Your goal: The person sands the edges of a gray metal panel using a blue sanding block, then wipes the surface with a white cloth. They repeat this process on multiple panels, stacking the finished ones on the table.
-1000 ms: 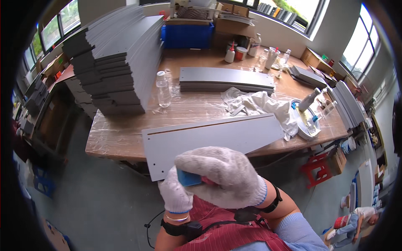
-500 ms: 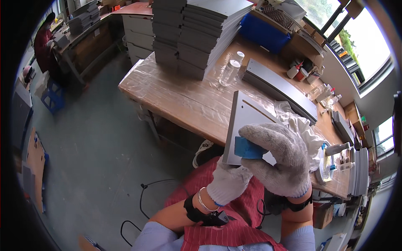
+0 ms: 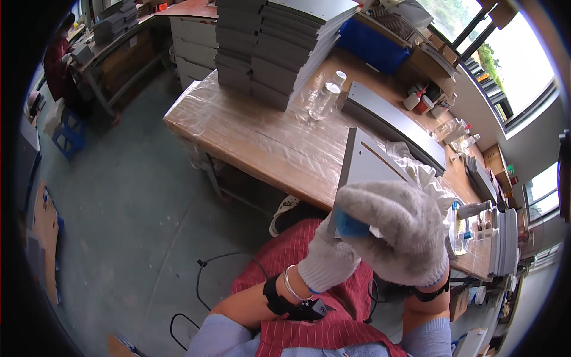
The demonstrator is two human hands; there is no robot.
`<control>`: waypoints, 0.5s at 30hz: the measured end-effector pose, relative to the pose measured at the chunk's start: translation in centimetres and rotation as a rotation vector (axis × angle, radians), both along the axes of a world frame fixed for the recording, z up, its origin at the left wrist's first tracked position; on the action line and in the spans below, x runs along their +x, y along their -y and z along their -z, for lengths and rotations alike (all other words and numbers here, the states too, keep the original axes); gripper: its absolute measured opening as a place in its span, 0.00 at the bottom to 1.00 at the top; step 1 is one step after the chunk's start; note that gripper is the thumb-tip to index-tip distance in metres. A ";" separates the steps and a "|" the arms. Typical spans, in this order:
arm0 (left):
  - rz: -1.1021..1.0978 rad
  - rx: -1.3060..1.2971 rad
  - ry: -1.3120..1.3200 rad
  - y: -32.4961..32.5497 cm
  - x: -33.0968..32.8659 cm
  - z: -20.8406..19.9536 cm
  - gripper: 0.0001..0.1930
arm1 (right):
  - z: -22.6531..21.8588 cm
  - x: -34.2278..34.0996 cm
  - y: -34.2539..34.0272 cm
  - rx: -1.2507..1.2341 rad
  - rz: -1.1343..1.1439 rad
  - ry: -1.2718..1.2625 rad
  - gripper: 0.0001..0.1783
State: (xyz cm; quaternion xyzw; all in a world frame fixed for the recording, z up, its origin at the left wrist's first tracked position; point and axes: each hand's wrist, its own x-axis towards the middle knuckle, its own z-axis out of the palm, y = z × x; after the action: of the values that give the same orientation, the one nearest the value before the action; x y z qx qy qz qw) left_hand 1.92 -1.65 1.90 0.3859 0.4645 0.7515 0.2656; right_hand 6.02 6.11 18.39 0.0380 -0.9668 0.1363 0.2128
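Observation:
A flat grey panel (image 3: 366, 163) with a small hole and a long narrow slot stands tilted before me. My left hand (image 3: 329, 257), in a white knitted glove, grips its lower edge, though the fingers are mostly hidden behind it. Pinched in my right hand (image 3: 395, 229), whose glove is greyish and worn, is a blue block (image 3: 351, 225) like a sponge or sanding block. It lies against the panel's near edge, and the hand covers much of the panel's lower face.
The plastic-covered workbench (image 3: 238, 134) carries tall stacks of grey panels (image 3: 279, 65), a clear bottle (image 3: 325, 101), a long grey board (image 3: 395, 125) and white cloth (image 3: 425, 178). A blue bin (image 3: 373, 47) stands behind. Black cables (image 3: 205, 262) trail near my legs. Another person (image 3: 56, 59) works far left.
The panel and both hands have shifted slightly right. My right hand has turned with the blue block, which now shows less and sits lower along the panel's edge.

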 end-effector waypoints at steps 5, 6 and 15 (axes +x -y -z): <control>0.434 0.087 0.800 -0.2 0.9 1.4 0.21 | -0.7 0.2 0.8 0.081 0.000 0.202 0.28; 0.235 0.036 0.309 0.3 0.1 0.9 0.21 | -0.7 -0.1 0.4 0.088 0.027 0.158 0.27; 0.240 -0.076 0.145 1.3 -1.6 -2.2 0.10 | -4.7 -3.5 -7.6 0.097 0.336 -0.179 0.23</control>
State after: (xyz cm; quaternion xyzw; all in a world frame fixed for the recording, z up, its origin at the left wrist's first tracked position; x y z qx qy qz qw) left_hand 0.28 -2.97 4.13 0.3732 0.4227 0.7222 0.4006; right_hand 2.55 13.75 23.10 -0.1021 -0.9422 0.0483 0.3155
